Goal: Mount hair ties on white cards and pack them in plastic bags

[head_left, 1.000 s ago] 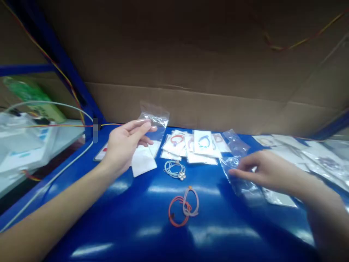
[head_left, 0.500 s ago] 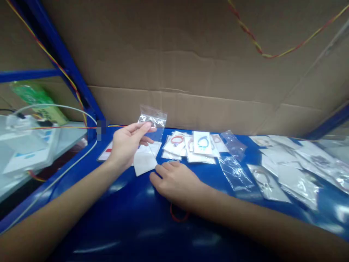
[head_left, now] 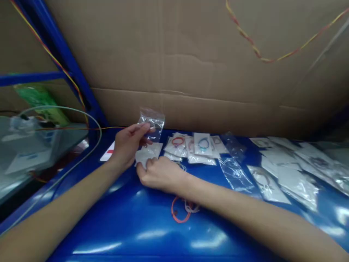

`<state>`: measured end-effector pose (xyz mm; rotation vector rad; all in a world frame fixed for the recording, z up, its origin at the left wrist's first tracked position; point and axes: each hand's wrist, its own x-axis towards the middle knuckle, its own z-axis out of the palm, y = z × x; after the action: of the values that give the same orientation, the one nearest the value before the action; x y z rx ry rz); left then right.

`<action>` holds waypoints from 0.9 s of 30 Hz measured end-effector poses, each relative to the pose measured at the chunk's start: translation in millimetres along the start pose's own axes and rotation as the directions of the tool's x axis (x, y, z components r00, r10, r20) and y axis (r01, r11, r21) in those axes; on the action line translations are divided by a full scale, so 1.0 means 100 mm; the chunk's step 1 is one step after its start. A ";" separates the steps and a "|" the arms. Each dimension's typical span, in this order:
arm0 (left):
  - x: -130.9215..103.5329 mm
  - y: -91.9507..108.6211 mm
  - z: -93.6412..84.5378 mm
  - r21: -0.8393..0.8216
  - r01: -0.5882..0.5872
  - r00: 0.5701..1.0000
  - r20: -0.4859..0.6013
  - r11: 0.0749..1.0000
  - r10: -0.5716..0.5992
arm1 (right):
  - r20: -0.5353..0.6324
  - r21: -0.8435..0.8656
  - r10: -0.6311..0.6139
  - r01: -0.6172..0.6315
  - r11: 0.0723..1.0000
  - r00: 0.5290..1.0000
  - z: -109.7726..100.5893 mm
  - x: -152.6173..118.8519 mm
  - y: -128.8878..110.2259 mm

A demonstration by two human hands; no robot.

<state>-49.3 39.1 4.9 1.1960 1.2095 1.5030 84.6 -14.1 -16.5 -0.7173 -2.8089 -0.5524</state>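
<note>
In the head view my left hand (head_left: 128, 143) pinches a clear plastic zip bag (head_left: 154, 120) between thumb and fingers, holding it up near the cardboard wall. Just below the bag, my right hand (head_left: 159, 173) has its fingers curled at the near edge of a white card (head_left: 148, 153); the fingertips are partly hidden. A red-marked white card (head_left: 109, 151) lies partly behind my left hand. On the blue surface below my right wrist rest an orange-red cord bracelet (head_left: 177, 218) and a pale cord loop (head_left: 191, 207), partly covered by my forearm.
Bagged cards with red (head_left: 177, 141) and blue bracelets (head_left: 203, 143) lie in a pile at centre. Right of them are clear bags (head_left: 236, 174) and more bagged cards (head_left: 297, 182). A pale cable (head_left: 79, 160) loops at left beside the blue frame post (head_left: 68, 54).
My right hand has moved left onto the white card, which now sits further back. More of the bracelets below my wrist shows. My left hand still holds the bag up.
</note>
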 end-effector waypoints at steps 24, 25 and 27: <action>-0.19 -0.02 0.14 -0.019 0.274 0.923 0.287 0.961 -0.258 | -0.018 0.949 0.903 -0.276 0.150 0.429 -0.37 -1.36 0.50; -0.23 -0.02 0.17 0.010 0.299 0.897 0.337 0.954 -0.285 | 0.052 0.974 0.901 -0.221 0.049 0.432 -0.35 -1.38 0.53; -0.32 0.00 0.22 0.057 0.312 0.863 0.400 0.948 -0.308 | 0.141 0.985 0.879 -0.150 -0.080 0.455 -0.34 -1.39 0.57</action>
<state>-21.8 12.6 1.0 1.1685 1.0475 0.9610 235.6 -40.0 -5.3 -1.0216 -1.3023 0.9915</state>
